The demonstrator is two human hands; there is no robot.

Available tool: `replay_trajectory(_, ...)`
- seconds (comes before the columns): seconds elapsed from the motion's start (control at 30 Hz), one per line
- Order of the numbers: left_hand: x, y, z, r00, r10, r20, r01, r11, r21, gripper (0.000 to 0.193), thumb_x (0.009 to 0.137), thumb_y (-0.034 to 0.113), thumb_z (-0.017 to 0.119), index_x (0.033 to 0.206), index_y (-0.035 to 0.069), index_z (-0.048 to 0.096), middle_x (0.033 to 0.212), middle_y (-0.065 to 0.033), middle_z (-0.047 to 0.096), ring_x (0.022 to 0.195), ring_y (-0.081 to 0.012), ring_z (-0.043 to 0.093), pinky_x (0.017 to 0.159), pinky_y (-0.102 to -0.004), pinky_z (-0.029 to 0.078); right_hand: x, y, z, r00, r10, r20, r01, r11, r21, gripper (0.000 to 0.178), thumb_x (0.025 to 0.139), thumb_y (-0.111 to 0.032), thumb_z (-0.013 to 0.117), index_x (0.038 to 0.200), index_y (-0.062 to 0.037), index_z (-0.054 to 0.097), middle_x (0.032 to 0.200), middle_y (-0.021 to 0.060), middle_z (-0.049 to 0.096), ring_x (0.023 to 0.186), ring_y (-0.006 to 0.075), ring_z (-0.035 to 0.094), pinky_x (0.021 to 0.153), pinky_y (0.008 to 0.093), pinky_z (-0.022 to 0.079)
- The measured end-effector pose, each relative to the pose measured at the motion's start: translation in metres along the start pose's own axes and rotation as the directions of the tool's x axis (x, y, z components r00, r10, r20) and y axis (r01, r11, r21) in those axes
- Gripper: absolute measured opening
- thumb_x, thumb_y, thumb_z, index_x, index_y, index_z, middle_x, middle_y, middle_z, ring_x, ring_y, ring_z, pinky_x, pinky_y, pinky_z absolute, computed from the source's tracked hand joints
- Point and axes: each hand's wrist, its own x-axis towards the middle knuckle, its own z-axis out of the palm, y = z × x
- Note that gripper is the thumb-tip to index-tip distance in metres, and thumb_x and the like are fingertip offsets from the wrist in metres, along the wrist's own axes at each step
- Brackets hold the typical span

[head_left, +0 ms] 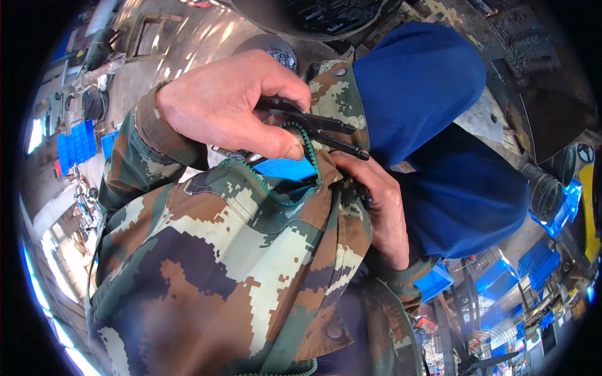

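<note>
My left hand [232, 103] is closed, thumb and fingers gripping a slim black thing [313, 122] with two narrow arms that point right; its kind is unclear. Below it lies the front of a camouflage jacket [213, 250], where green zipper teeth [303, 135] curve around a gap showing something bright blue [285, 168]. My right hand [379, 200] is curled against the bunched jacket front, near the tips of the black arms. Cloth partly hides its fingers. A small dark piece shows beside its palm, too covered to name.
Knees in dark blue trousers [420, 88] stick out at the right. A large dark round container [313, 15] stands at the top. Blue bins [76, 147] and scattered gear lie on the floor at left. A fan [467, 354] stands at lower right.
</note>
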Motion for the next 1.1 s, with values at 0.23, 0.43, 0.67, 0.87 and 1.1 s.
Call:
replay_trajectory(0.23,-0.003,-0.004,0.005,1.000,-0.014,0.015,0.014,0.998,-0.055,0.037,0.078,0.030,0.083,0.084,-0.001,0.064,0.060,-0.0002,0.049,0.052,-0.0057,0.040,0.045,-0.0280,0.027,-0.010,-0.002,-0.005,0.998,0.057,0.020,-0.057,0.998,0.025,0.053,0.071,-0.001,0.080,0.120,0.0059,0.063,0.120,0.0193,0.065,0.110,0.0314,0.065,0.092,0.0354,0.051)
replay_trajectory(0.43,0.003,-0.006,-0.010,0.999,-0.010,0.045,0.010,1.000,-0.011,0.035,0.081,0.029,0.082,0.087,0.000,0.064,0.068,0.0001,0.056,0.057,-0.0040,0.044,0.048,-0.0264,0.032,-0.010,0.005,-0.036,0.993,-0.051,-0.110,0.055,0.998,0.033,0.050,0.071,0.012,0.069,0.121,0.0016,0.066,0.126,0.0158,0.066,0.116,0.0278,0.062,0.084,0.0298,0.051)
replay_trajectory(0.67,0.025,0.010,-0.044,0.995,0.101,-0.022,-0.102,0.995,-0.016,0.020,0.088,0.018,0.072,0.089,0.000,0.064,0.075,0.0007,0.060,0.070,-0.0051,0.054,0.061,-0.0229,0.041,-0.017,-0.047,-0.090,0.979,0.048,-0.196,0.009,0.960,0.281,0.043,0.072,0.007,0.075,0.115,0.0076,0.069,0.120,0.0227,0.066,0.066,0.0044,0.056,0.059,0.0198,0.044)
replay_trajectory(0.87,0.098,0.073,-0.045,0.934,0.338,-0.117,-0.354,0.922,-0.160,0.015,0.098,0.010,0.056,0.093,0.000,0.065,0.078,-0.0017,0.064,0.059,-0.0018,0.046,0.053,-0.0202,0.034,0.009,-0.084,-0.163,0.695,0.008,-0.719,-0.084,0.994,-0.069,0.023,0.093,-0.012,0.066,0.105,0.0070,0.068,0.086,0.0085,0.069,0.052,0.0020,0.039,0.049,0.0231,0.041)
replay_trajectory(1.1,0.189,0.172,-0.050,0.718,0.560,-0.414,-0.690,0.654,-0.311,0.024,0.102,0.023,0.053,0.098,0.003,0.064,0.066,0.0017,0.050,0.049,-0.0047,0.034,0.054,-0.0192,0.033,0.086,-0.100,-0.276,0.395,-0.244,-0.886,-0.042,0.958,-0.282,0.030,0.095,-0.020,0.068,0.112,0.0047,0.069,0.083,0.0020,0.063,0.058,0.0058,0.051,0.050,0.0242,0.050)
